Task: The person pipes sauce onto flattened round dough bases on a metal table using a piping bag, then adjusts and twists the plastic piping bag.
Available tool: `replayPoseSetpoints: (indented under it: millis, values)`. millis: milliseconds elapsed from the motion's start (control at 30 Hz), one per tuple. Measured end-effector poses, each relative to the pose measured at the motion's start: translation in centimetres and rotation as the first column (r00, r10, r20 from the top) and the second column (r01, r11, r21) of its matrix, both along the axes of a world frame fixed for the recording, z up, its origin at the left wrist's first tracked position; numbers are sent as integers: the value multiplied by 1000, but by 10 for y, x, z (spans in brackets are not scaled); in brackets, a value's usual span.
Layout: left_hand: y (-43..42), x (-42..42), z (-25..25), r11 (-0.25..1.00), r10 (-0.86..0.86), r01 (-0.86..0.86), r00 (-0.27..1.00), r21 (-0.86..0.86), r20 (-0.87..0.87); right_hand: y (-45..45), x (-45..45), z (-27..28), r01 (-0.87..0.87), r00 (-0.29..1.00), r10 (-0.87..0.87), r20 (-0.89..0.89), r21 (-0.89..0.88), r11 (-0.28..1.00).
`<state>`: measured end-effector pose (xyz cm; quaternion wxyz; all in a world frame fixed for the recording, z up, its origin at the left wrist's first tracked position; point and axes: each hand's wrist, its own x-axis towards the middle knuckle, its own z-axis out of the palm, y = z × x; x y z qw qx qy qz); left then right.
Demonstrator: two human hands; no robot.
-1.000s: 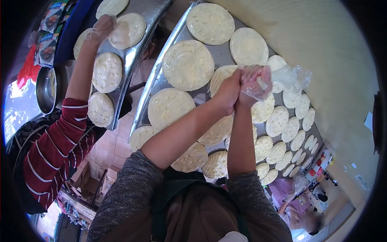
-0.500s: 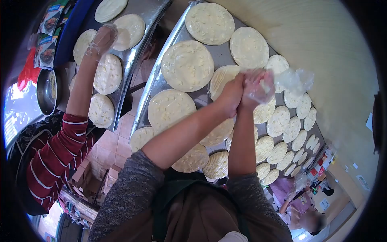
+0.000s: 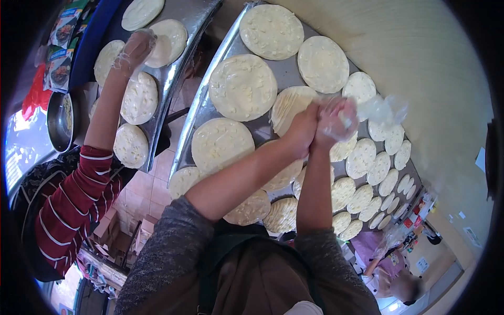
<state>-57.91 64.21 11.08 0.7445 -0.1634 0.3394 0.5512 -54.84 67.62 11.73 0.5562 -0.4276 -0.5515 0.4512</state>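
My left hand [image 3: 303,130] is closed and pressed against my right hand [image 3: 336,119], near the middle of the tray; what its fingers grip is hidden. Clear plastic covers my right hand, which is curled into a fist with a pale bit showing between the fingers. Loose clear plastic [image 3: 386,109] sticks out to the right of that fist. Both hands are above a grey metal tray [image 3: 202,100] of flat round dough pieces. Beneath them lies a ridged dough round [image 3: 289,107], partly covered. A larger dough round [image 3: 243,87] with lumps on top lies to the left.
On the left, a co-worker's plastic-gloved hand [image 3: 137,48] touches a dough round on a second metal table [image 3: 181,50]. A dark pan [image 3: 60,121] stands beside it. Small dough rounds fill the tray's right side. Another person [image 3: 386,262] is at lower right, near a wall.
My hands stay pressed together, with only a very slight downward shift. The whole view has moved a little. The co-worker's hand has barely moved.
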Motion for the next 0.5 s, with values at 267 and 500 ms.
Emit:
replayPoseSetpoints:
  millis: [267,500]
  values:
    - [-28,15,13,994,76,-76,997,-76,0,-18,37,-16,-369,800,277,-533,-73,927]
    - [-7,16,3,999,46,-46,999,26,-26,-2,28,-10,-188,944,147,-295,-115,975]
